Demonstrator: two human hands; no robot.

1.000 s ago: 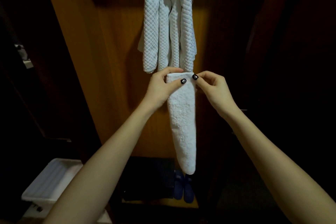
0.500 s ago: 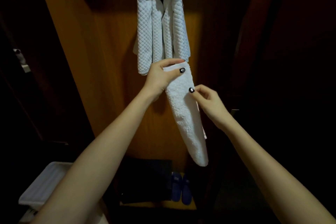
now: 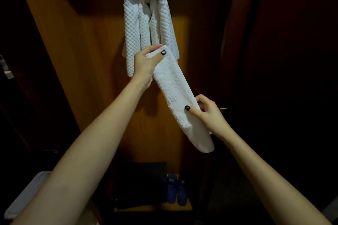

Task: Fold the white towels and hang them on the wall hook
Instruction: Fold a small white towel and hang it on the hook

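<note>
Clearly soft and floppy, the folded towel (image 3: 175, 95) sags; left hand (image 3: 146, 64) pinches its eleven-o'clock end, right hand (image 3: 208, 113) grips near five o'clock.

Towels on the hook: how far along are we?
Done: one quilted towel already hangs folded over the wall hook. In hand: a fluffy towel, folded narrow, gripped at its top by the left hand and lower down by the right hand. Left: hang it up there too.

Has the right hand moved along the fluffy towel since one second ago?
Yes. The right hand has slid down the fluffy towel, away from the quilted towel on the hook; before, it pinched the top end beside the left hand.
</note>
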